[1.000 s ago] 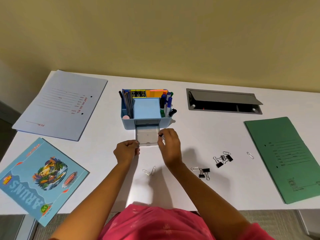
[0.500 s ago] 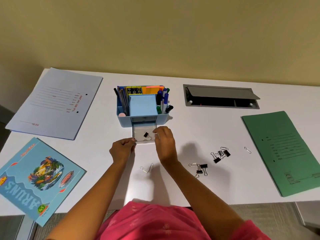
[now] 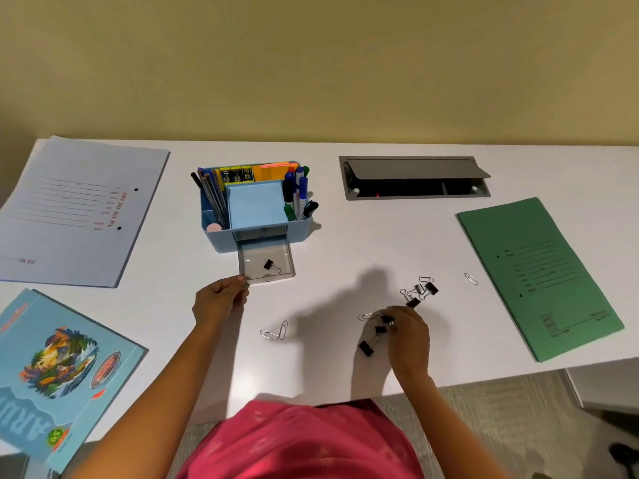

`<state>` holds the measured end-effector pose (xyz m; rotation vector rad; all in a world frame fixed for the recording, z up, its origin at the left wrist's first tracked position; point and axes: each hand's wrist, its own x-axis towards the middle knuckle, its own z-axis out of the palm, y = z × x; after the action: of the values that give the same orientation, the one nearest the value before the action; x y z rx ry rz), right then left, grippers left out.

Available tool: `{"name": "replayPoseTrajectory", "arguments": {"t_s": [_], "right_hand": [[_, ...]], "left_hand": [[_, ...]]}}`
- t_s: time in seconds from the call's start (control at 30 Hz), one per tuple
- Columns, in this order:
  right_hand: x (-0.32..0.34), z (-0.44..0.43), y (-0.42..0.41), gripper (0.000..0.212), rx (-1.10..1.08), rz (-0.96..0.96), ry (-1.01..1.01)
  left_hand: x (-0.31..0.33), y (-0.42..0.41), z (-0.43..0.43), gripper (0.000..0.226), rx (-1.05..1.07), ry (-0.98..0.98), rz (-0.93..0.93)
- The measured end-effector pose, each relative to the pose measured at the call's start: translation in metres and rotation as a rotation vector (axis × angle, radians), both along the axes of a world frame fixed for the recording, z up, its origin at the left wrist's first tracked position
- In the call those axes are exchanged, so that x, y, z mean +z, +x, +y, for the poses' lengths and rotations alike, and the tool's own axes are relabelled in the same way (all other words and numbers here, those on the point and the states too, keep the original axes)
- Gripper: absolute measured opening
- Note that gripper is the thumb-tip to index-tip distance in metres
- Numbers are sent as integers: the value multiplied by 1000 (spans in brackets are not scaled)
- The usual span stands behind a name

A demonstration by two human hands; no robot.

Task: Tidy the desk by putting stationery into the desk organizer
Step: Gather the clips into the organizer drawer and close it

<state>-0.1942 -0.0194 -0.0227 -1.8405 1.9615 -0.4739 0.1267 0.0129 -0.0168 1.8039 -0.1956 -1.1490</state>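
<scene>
A blue desk organizer (image 3: 221, 240) stands mid-desk, filled with pens, markers and sticky notes. Its clear drawer (image 3: 289, 262) is pulled out, and one black binder clip (image 3: 269, 265) lies inside. My left hand (image 3: 219, 299) pinches the drawer's front left corner. My right hand (image 3: 408, 335) is down on the desk to the right, fingers curled over a cluster of black binder clips (image 3: 380, 329). Another black clip (image 3: 366, 348) lies just left of that hand. More binder clips and paper clips (image 3: 420, 290) sit just beyond it.
Two paper clips (image 3: 276, 331) lie between my hands, one more paper clip (image 3: 471, 279) by the green folder (image 3: 539, 274). A pale blue folder (image 3: 76, 209) and a blue notebook (image 3: 55, 371) lie left. A grey cable hatch (image 3: 413, 178) is open behind.
My right hand left the drawer, where it dropped a binder clip, and moved right and down onto the clip cluster. My left hand stays on the drawer corner.
</scene>
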Motion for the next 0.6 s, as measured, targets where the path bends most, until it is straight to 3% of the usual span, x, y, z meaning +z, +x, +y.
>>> {"name": "replayPoseTrajectory", "arguments": {"t_s": [0.23, 0.37, 0.5, 0.6], "right_hand": [[-3, -10, 4, 3, -55, 64, 28], [10, -18, 26, 18, -6, -85, -91], [37, -27, 90, 24, 190, -234, -279], [45, -32, 138, 23, 376, -334, -291]], "left_hand": [[-5, 1, 1, 24, -22, 3, 18], [-4, 0, 0, 25, -11, 2, 13], [-5, 0, 1, 27, -10, 9, 5], [-4, -2, 1, 25, 10, -4, 6]]}}
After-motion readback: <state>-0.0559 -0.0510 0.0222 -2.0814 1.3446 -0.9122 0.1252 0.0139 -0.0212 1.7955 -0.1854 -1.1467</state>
